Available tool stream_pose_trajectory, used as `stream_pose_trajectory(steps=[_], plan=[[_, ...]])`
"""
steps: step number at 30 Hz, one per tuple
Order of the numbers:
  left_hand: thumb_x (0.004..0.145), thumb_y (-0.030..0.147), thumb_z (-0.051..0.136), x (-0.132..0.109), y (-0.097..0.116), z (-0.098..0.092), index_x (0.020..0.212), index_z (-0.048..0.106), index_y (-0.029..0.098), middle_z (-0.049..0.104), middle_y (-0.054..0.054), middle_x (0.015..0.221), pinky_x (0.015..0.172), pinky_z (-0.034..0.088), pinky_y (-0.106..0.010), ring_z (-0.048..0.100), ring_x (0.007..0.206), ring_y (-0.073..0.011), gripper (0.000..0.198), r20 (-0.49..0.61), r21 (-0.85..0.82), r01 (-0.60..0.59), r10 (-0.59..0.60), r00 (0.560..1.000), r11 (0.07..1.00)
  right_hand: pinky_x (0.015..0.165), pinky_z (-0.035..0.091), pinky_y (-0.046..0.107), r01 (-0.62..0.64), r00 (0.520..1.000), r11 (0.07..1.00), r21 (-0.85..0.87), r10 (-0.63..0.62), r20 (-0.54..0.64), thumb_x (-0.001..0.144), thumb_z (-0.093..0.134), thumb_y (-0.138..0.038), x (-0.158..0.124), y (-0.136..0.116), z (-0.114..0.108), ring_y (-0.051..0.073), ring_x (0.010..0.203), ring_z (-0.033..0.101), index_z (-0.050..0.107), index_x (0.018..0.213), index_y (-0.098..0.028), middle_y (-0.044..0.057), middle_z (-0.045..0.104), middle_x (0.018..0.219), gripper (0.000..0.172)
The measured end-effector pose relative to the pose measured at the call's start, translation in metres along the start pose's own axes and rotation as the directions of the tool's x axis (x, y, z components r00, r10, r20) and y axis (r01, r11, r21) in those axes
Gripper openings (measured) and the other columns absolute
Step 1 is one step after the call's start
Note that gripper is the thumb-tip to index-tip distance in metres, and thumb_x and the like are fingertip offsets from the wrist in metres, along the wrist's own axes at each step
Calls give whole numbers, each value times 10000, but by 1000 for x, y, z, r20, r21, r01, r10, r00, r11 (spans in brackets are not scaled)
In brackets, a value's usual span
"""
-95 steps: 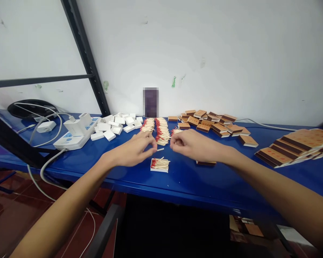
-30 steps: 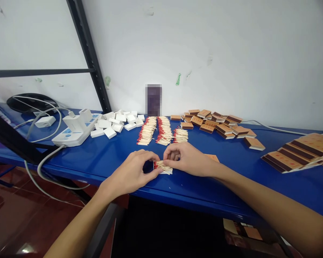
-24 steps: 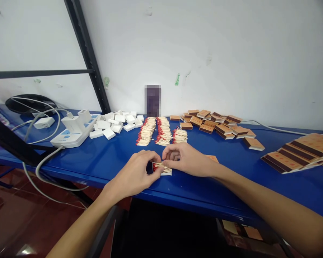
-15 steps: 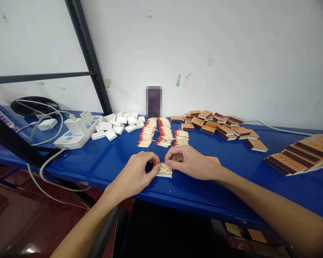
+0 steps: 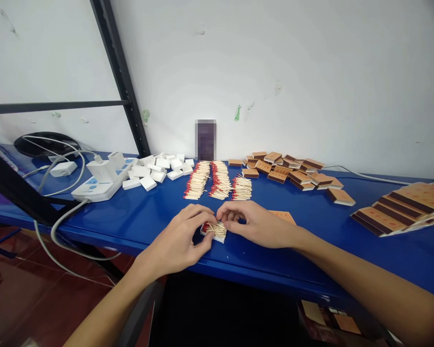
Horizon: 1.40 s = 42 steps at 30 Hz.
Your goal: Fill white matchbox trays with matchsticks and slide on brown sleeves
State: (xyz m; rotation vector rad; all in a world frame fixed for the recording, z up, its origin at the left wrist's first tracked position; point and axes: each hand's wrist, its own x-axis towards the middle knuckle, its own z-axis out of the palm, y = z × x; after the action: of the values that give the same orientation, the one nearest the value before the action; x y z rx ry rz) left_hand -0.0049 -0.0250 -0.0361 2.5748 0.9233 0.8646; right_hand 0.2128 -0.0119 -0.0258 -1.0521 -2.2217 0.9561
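Observation:
A small white matchbox tray (image 5: 220, 238) full of red-tipped matches (image 5: 214, 228) lies near the blue table's front edge. My left hand (image 5: 186, 237) is closed around the tray's left part, thumb on the near side and fingers on the far side. My right hand (image 5: 251, 222) has its fingers curled at the tray's right end, thumb and forefinger touching it; some fingertips are hidden. Just beyond are three heaps of loose matches: a left heap (image 5: 196, 181), a middle heap (image 5: 220, 181) and a smaller right heap (image 5: 242, 188). An orange matchbox sleeve (image 5: 282, 217) lies partly behind my right forearm.
White empty-looking trays (image 5: 160, 168) are piled at the back left, beside a power strip (image 5: 104, 185) with chargers and cables. Orange-brown matchboxes (image 5: 282, 171) lie heaped at the back right. Stacked flat sleeves (image 5: 401, 207) sit at far right. A black shelf post (image 5: 121, 72) stands left.
The tray has turned slightly and shifted a little left between my hands, showing more red match heads. My right hand has moved slightly left with it. The camera view has shifted a little.

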Motion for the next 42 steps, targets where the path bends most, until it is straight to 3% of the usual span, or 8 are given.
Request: stream_pose_trajectory(steps=[9, 14, 21, 25, 30, 35, 42], plan=[[902, 247, 587, 8, -2, -1, 908, 645, 208, 650, -9, 957, 789, 454, -282, 592, 860, -149, 70, 59, -104, 105, -100, 993, 989, 578, 403, 238, -8, 1000, 1000, 25, 8, -28, 874, 576, -221, 1, -1, 5, 111, 622, 492, 598, 919, -182, -32, 553, 697, 63], [876, 296, 649, 12, -6, 0, 863, 670, 207, 670, -1, 933, 781, 455, -276, 609, 838, -143, 92, 31, -148, 143, -140, 990, 979, 583, 401, 239, 10, 1000, 1000, 23, -9, -30, 904, 553, -267, 1, 3, 6, 112, 630, 494, 606, 934, -187, -24, 570, 725, 101], [867, 329, 662, 13, -6, 3, 784, 643, 184, 659, 1, 821, 710, 440, -269, 588, 748, -138, 168, -15, -79, 154, -156, 988, 985, 583, 384, 236, 56, 998, 998, -39, -58, -37, 905, 523, -214, 0, 3, 8, 107, 633, 476, 623, 966, -187, -19, 582, 765, 120], [909, 343, 594, 10, -6, 1, 847, 650, 191, 679, 0, 848, 685, 443, -258, 607, 761, -140, 175, -45, -67, 152, -155, 987, 986, 592, 388, 238, 77, 995, 994, -74, -81, -50, 882, 491, -149, -2, 2, 9, 108, 634, 485, 618, 957, -187, -20, 578, 759, 152], [893, 242, 543, 2, -3, -2, 1034, 643, 202, 702, -19, 1018, 783, 503, -273, 649, 901, -166, 177, -65, -52, 153, -156, 986, 987, 597, 410, 248, 43, 993, 995, -91, -53, -109, 865, 498, -160, -2, 2, 8, 124, 637, 522, 612, 931, -193, -8, 604, 745, 136], [791, 226, 637, -2, 2, -4, 1222, 590, 195, 667, -53, 1193, 987, 472, -369, 620, 1096, -231, 434, 31, 40, 106, -107, 994, 994, 565, 393, 254, -12, 987, 986, -168, -15, -159, 856, 524, -206, 0, 1, 7, 124, 601, 511, 606, 784, -191, -4, 594, 690, 111], [842, 341, 676, -1, 0, 0, 1068, 668, 210, 700, -29, 1077, 900, 490, -334, 640, 997, -198, 261, 39, 19, 110, -110, 993, 994, 550, 382, 244, 14, 990, 986, -167, -37, -133, 843, 582, -249, 0, 0, 7, 106, 575, 493, 571, 714, -191, -22, 559, 658, 142]])
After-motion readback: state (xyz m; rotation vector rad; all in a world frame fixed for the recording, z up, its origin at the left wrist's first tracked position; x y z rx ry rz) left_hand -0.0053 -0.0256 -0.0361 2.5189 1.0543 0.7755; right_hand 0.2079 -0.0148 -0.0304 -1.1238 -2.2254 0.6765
